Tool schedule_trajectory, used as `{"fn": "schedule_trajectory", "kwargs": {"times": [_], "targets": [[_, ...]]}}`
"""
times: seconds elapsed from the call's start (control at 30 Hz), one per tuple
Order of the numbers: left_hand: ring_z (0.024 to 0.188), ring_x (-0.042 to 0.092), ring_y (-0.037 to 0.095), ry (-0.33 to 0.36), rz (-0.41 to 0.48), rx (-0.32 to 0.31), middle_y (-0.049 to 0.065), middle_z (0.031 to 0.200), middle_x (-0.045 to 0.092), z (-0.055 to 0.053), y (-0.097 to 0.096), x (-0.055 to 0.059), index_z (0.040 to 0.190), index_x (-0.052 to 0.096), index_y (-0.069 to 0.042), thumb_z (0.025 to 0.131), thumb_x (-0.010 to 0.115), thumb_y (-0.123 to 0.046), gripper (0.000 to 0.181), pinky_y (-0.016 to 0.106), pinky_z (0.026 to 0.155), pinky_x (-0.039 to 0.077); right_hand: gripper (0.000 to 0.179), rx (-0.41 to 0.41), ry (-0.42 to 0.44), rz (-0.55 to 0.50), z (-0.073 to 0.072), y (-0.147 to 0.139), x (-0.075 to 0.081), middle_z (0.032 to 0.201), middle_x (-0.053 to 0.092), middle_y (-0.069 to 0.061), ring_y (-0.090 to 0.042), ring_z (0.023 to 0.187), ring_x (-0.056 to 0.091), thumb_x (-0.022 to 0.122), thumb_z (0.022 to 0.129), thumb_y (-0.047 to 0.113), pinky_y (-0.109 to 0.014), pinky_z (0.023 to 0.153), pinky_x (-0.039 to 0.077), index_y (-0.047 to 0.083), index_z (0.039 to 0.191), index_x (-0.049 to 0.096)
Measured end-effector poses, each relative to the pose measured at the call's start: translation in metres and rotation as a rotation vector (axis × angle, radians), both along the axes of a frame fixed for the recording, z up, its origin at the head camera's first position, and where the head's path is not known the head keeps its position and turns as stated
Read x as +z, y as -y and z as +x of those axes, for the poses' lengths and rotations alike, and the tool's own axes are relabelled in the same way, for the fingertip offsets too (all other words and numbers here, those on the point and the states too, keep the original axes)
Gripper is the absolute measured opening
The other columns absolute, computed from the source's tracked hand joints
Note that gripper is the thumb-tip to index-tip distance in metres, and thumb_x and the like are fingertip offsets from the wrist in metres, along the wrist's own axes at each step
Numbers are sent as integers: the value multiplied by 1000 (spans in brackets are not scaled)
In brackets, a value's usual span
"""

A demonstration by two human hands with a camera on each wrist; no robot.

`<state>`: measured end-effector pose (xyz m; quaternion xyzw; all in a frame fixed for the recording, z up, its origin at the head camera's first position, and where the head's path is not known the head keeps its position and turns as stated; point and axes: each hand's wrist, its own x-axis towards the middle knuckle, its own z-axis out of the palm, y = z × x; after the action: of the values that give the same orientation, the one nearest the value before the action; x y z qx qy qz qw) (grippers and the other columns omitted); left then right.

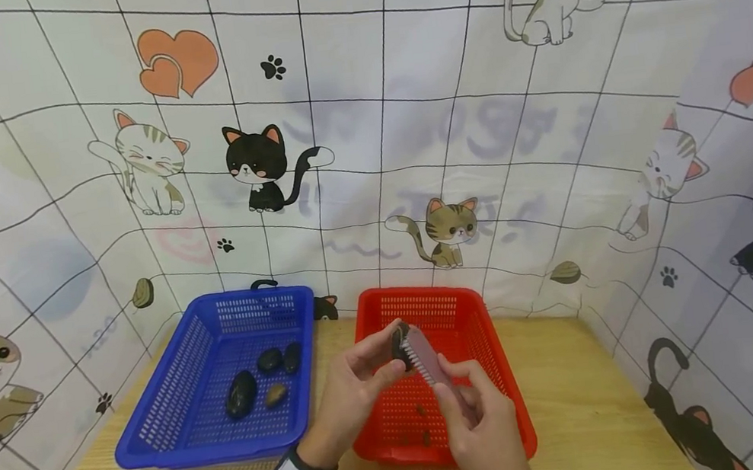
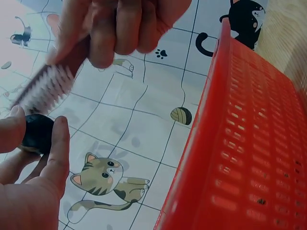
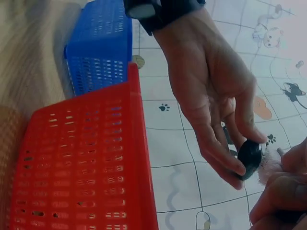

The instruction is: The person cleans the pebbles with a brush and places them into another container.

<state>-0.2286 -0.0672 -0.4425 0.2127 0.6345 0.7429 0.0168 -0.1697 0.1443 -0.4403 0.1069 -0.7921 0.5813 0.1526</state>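
Note:
Above the red basket [image 1: 441, 458], my left hand [image 1: 351, 391] pinches a dark, smooth stone [image 1: 398, 344] between thumb and fingers. My right hand [image 1: 483, 430] grips a pink brush [image 1: 430, 356] with white bristles. In the head view the bristles meet the side of the stone. The left wrist view shows the stone [image 2: 38, 133] just below the brush [image 2: 50, 88], with the right hand's [image 2: 122, 24] fingers curled round the handle. From the right wrist view, the stone [image 3: 250, 159] faces the bristles [image 3: 269, 168], and the left hand [image 3: 211, 86] holds it by its edges.
To the left stands a blue basket [image 1: 214, 457] with several stones, among them a large black one [image 1: 241, 394] and a brownish one [image 1: 275, 395]. Small brown bits [image 1: 426, 437] lie in the red basket. A cat-patterned sheet [image 1: 354, 153] rises behind the wooden table [image 1: 564, 384].

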Motion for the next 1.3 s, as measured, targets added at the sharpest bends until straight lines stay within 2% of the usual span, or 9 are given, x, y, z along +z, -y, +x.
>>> {"fn": "schedule_trajectory", "kwargs": {"times": [0.17, 0.33, 0.57, 0.7, 0.8, 0.93, 1.07, 1.17, 1.3], "targets": [[142, 77, 33, 1, -8, -58, 16, 163, 72, 0, -1, -2, 169, 62, -18, 111, 81, -16, 62, 33, 112, 68, 29, -42, -6, 12, -3, 0, -1, 67, 58, 6, 1, 51, 40, 79, 112, 16, -19, 45, 42, 20, 140, 71], [143, 77, 40, -21, -12, -108, 19, 162, 72, 0, -3, -4, 170, 61, -16, 111, 81, -17, 62, 36, 112, 68, 30, -87, -4, -13, -11, -11, -1, 64, 52, 5, -1, 50, 37, 79, 112, 13, -20, 43, 37, 14, 141, 73], [145, 76, 38, -58, -74, -29, 18, 156, 77, 1, -5, -2, 166, 65, -17, 108, 83, -13, 61, 31, 113, 67, 32, -105, -44, -36, -10, -16, -1, 62, 49, 5, -1, 49, 36, 77, 113, 9, -21, 42, 35, 13, 144, 72], [142, 78, 34, -103, -122, 2, 14, 152, 80, 3, -7, -1, 164, 68, -16, 105, 86, -10, 62, 32, 111, 68, 37, -103, -89, 17, -4, -11, 1, 66, 58, 5, 0, 51, 40, 80, 110, 9, -22, 44, 41, 16, 146, 70], [143, 77, 34, -128, -125, 7, 13, 153, 80, 5, -8, 2, 164, 68, -16, 104, 87, -9, 63, 33, 110, 68, 40, -100, -78, 71, -2, -8, 3, 70, 65, 7, 1, 53, 42, 82, 110, 11, -22, 46, 44, 18, 147, 70], [142, 78, 33, -96, -121, 31, 11, 150, 81, 5, -7, 5, 165, 68, -20, 105, 87, -12, 63, 30, 111, 67, 37, -91, -44, 74, -1, -6, 3, 69, 64, 6, 1, 53, 41, 81, 110, 12, -22, 46, 43, 19, 144, 70], [141, 78, 33, -67, -127, 45, 10, 149, 82, 4, -5, 3, 165, 68, -22, 105, 86, -13, 63, 27, 112, 66, 33, -58, -71, 65, 0, -3, -1, 67, 62, 9, 3, 52, 40, 81, 110, 11, -20, 44, 40, 18, 140, 71], [141, 78, 32, -62, -125, 35, 10, 149, 82, 5, -6, 2, 164, 69, -20, 105, 86, -13, 62, 26, 113, 65, 33, -46, -96, 77, -1, -3, -2, 67, 61, 10, 4, 52, 38, 81, 110, 10, -19, 43, 39, 16, 140, 70], [141, 78, 33, -80, -121, 10, 12, 149, 82, 6, -8, 2, 164, 68, -18, 105, 87, -12, 62, 27, 113, 66, 33, -82, -65, 74, -5, -6, 0, 66, 56, 7, 2, 52, 37, 81, 110, 11, -20, 45, 40, 16, 142, 71]]}}
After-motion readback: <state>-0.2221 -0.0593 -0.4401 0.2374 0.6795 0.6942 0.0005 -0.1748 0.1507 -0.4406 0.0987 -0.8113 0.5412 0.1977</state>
